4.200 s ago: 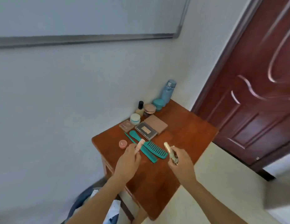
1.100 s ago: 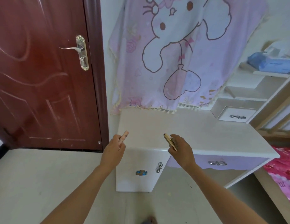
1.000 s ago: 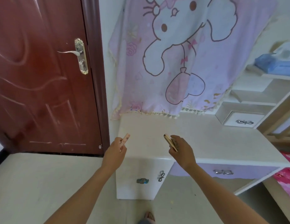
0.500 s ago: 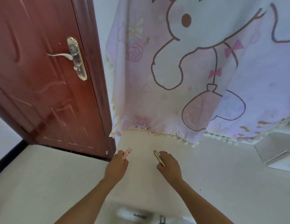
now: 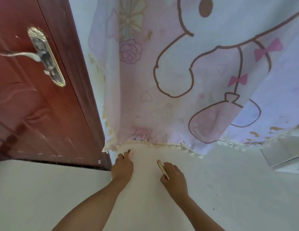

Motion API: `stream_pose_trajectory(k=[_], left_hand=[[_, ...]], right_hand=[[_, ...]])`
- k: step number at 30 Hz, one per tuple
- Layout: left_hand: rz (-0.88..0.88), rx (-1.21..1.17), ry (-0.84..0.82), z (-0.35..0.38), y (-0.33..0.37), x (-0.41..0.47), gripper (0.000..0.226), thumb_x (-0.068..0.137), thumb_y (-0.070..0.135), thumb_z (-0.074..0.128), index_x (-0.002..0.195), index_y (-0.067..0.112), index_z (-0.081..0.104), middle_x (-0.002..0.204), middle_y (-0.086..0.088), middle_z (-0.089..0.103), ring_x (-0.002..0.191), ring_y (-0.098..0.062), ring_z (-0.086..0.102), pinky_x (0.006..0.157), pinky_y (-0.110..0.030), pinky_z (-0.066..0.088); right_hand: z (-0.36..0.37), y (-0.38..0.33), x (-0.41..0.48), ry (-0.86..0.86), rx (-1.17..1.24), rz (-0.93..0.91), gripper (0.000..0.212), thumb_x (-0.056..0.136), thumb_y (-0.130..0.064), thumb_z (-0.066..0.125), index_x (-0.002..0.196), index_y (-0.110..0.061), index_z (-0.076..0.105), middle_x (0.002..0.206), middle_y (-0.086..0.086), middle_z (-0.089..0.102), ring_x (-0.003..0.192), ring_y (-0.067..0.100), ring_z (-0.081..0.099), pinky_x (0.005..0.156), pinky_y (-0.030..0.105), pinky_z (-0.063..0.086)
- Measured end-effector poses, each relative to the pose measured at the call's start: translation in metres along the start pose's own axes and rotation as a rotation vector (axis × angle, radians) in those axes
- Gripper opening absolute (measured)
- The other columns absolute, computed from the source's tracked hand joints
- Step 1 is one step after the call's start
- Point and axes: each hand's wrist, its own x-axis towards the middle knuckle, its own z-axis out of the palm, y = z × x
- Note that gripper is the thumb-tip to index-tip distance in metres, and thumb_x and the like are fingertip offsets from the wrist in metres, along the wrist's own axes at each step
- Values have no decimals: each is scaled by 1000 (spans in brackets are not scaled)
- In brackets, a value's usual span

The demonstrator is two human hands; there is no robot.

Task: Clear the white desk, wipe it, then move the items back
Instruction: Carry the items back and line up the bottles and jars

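Desk surface [image 5: 228, 189] fills the lower right of the scene: white, bare apart from a few dark specks, and now directly under both hands, whereas a second ago it stood a step away with its drawer fronts in sight. Above the desk's back edge hangs a pink-and-lilac cartoon cloth [image 5: 178, 72], its fringed hem resting on the desk top. Left of the desk stands a red-brown door [image 5: 28, 105] with a brass lever handle [image 5: 45, 57]; pale floor [image 5: 37, 189] lies below the door, beside the desk's left edge. The person has closed in on the desk and both arms have come down toward its back left corner. The left hand [image 5: 123, 165] is at that corner, just short of the cloth hem, fingers curled around a small pink tube [image 5: 131, 152] of which only the tip shows; whether the tube touches the desk cannot be told. The right hand [image 5: 173, 175] sits a little further right along the desk, well inside its edges, closed on a slim gold item [image 5: 163, 169] whose free end points toward the hem; contact with the desk likewise cannot be confirmed. Judgement: the bare desk suggests that clearing and wiping are done and that return of the items is in progress, these two being about to be set down near the back left corner. Risk: the hem may be caught under the tube.
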Motion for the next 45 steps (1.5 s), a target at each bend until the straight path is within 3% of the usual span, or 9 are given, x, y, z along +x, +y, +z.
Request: stream_pose_trajectory(k=[4, 11, 21, 24, 27, 29, 38, 43, 45], left_hand=[[-16, 87, -60, 1, 11, 14, 49, 93, 17, 36, 138, 8, 22, 126, -10, 41, 114, -24, 42, 84, -27, 43], [-21, -28, -98, 10, 14, 19, 60, 88, 20, 43, 142, 11, 16, 128, -9, 37, 113, -24, 37, 87, -28, 40], [172, -211, 71, 14, -21, 1, 51, 91, 34, 50, 133, 7, 43, 127, -10, 54, 119, -28, 46, 96, -36, 41], [243, -162, 17, 21, -33, -8, 60, 90, 35, 53, 138, 6, 34, 143, -6, 37, 135, -25, 32, 112, -33, 26], [325, -65, 124, 21, -37, -13, 68, 54, 35, 85, 111, 5, 64, 115, -7, 65, 106, -25, 63, 82, -34, 53], [334, -35, 192, 20, -36, -14, 67, 42, 37, 88, 99, 8, 70, 103, -3, 70, 96, -20, 68, 71, -32, 56], [353, -21, 262, 28, -38, -10, 54, 51, 29, 80, 101, 12, 70, 105, -2, 69, 101, -21, 65, 79, -34, 55], [338, -2, 239, 28, -38, -10, 42, 72, 31, 45, 101, 14, 70, 107, -1, 69, 102, -20, 65, 81, -32, 54], [340, -8, 236, 28, -38, -10, 41, 67, 31, 56, 102, 14, 69, 107, -2, 69, 102, -21, 65, 81, -33, 54]], right_hand=[[1, -9, 4, 25, 12, 42, 41, 79, -9, 51, 120, -14, 52, 101, 9, 58, 93, 28, 54, 79, 30, 39], [1, -18, 12, 75, 38, 80, 38, 76, -7, 53, 114, -12, 55, 88, 5, 53, 85, 28, 54, 73, 32, 40], [32, -35, 29, 39, 143, 172, 34, 81, -9, 53, 115, -12, 52, 88, 4, 52, 83, 24, 53, 67, 27, 36], [44, -43, 41, -12, 110, 179, 35, 83, -11, 51, 118, -12, 49, 101, 8, 56, 91, 26, 56, 76, 30, 42], [54, -51, 55, -54, 130, 209, 35, 84, -11, 49, 119, -12, 47, 105, 9, 54, 95, 26, 54, 80, 31, 41], [60, -57, 63, -82, 159, 204, 32, 85, -11, 49, 117, -12, 48, 102, 8, 53, 94, 25, 53, 79, 31, 43], [64, -49, 70, -110, 143, 145, 37, 85, -13, 53, 122, -16, 51, 110, 4, 56, 96, 23, 56, 82, 30, 45], [61, -47, 73, -122, 59, 42, 41, 87, -14, 52, 128, -17, 48, 123, 5, 54, 100, 26, 58, 90, 33, 44], [57, -47, 78, -96, -22, -32, 41, 87, -13, 51, 127, -16, 48, 132, 2, 51, 104, 25, 58, 93, 31, 38]])
